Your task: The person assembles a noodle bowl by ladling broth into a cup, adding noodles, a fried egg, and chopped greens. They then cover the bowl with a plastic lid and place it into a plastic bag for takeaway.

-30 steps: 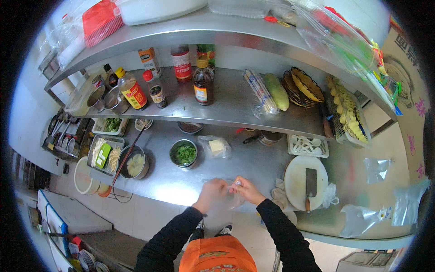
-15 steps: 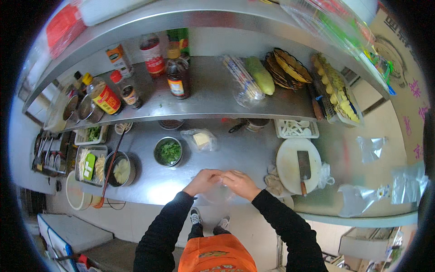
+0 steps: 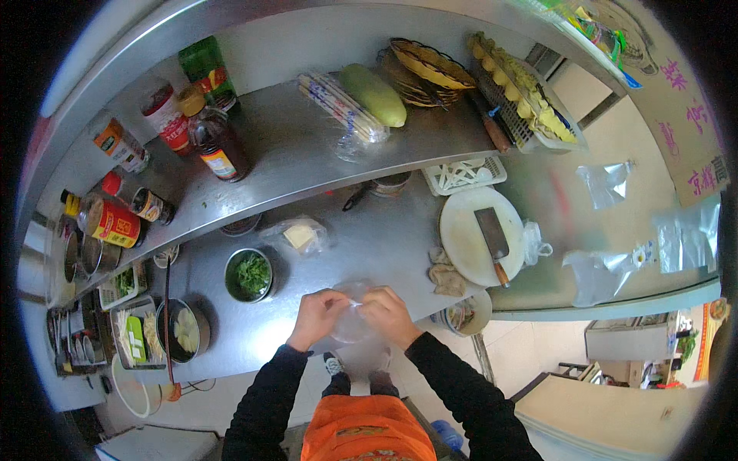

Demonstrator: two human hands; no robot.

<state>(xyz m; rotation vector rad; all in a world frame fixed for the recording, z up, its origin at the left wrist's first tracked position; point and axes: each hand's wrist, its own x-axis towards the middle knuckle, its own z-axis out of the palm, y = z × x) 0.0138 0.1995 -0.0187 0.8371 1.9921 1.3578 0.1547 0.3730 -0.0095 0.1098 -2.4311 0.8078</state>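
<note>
A clear, thin plastic bag [image 3: 350,329] hangs at the front edge of the steel counter, pinched between my two hands. My left hand [image 3: 317,315] has thumb and fingers closed on its left side. Close beside it, my right hand [image 3: 386,311] grips the bag's gathered upper part. Beyond my hands, a pale yellow block in a plastic wrap [image 3: 300,235] lies on the counter. A metal bowl of chopped greens [image 3: 250,275] stands to the left of that wrap.
A cleaver [image 3: 492,234] rests on a round white cutting board [image 3: 455,223] to the right, beside a crumpled cloth [image 3: 446,278]. At left are a pot with pale slices [image 3: 184,329] and a tray [image 3: 127,361]. A shelf [image 3: 269,154] with bottles overhangs the back.
My view has turned, so the counter now slants. My hands have drawn slightly apart, and more of the bag shows between and above them.
</note>
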